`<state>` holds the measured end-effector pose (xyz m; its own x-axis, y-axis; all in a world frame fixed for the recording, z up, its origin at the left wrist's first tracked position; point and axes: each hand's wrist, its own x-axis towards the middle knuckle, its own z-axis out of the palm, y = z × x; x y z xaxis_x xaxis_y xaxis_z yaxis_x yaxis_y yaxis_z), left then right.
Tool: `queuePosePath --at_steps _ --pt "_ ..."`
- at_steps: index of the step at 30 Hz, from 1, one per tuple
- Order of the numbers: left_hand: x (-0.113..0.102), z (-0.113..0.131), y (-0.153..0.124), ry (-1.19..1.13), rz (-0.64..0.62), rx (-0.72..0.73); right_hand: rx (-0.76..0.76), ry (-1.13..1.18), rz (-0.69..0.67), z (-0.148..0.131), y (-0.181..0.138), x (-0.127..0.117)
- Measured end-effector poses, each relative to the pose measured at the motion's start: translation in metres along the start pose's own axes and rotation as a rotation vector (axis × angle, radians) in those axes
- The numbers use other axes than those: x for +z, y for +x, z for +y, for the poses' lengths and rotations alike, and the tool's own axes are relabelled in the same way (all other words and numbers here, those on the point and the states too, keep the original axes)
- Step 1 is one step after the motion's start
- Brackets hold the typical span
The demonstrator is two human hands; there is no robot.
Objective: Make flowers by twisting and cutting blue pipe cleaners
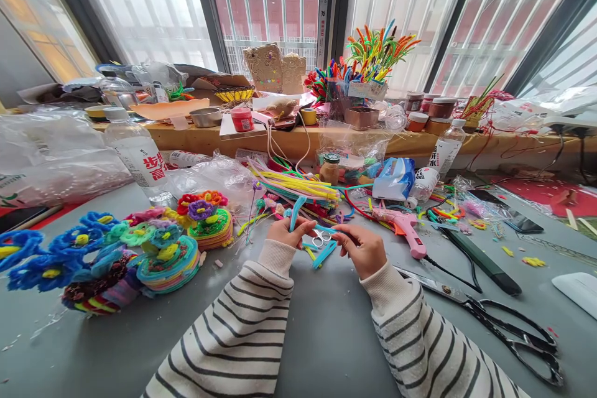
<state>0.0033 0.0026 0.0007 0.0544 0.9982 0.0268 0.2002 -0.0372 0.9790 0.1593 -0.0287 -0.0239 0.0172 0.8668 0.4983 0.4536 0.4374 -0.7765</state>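
"Above the middle of the worktop (321, 342), what is held?"

"One blue strip (327, 229), running nearly level. The left hand (290, 233) pinches it between thumb and fingers, a blue length rising from that grip. The right hand (364, 250) has its fingertips closed on the other side. Whether the rising length and the level one form a single piece, I cannot tell."

"State what lies between the two hands."

"Small scissors (321, 237) with pale handles, seen just beyond the strip; contact with either hand cannot be determined. Cut pieces (323, 255), mainly blue, lie on the worktop on the near side."

"Findings to the left?"

"Fuzzy flowers (81, 239) in blue, green, purple, red and orange, set in clusters on round, striped bases (170, 267). A bottle (140, 152) stands upright behind them, near clear plastic wrapping."

"And to the right?"

"A pink glue gun (405, 230), black cord trailing. Nearer the front, large scissors (506, 329) lie flat, black handles toward the lower right. A dark green tool (485, 261) rests beyond them."

"Beyond the hands?"

"Loose stems (303, 189), mostly yellow, lie in a bundle. Just behind, a lidded jar (330, 169) stands upright. A blue and white packet (394, 180) sits farther right. The wooden sill (205, 138) carries a red pot (242, 119) and upright, many-coloured stems."
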Motion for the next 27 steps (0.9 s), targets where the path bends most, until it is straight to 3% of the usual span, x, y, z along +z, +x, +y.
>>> queuePosePath --at_steps 11,18,23,27 --pt "0.000 -0.001 -0.003 0.078 0.016 0.153 0.101 0.127 -0.036 -0.002 0.000 0.000" --pt "0.000 -0.007 0.000 0.277 0.185 0.283 0.210 0.246 -0.062 -0.003 -0.001 0.002" --pt "-0.001 -0.010 0.000 0.260 0.184 0.296 0.210 0.271 -0.043 -0.002 -0.001 0.003" --pt "0.001 -0.004 -0.003 0.161 0.114 0.257 0.171 0.252 -0.013 -0.001 0.000 0.002"
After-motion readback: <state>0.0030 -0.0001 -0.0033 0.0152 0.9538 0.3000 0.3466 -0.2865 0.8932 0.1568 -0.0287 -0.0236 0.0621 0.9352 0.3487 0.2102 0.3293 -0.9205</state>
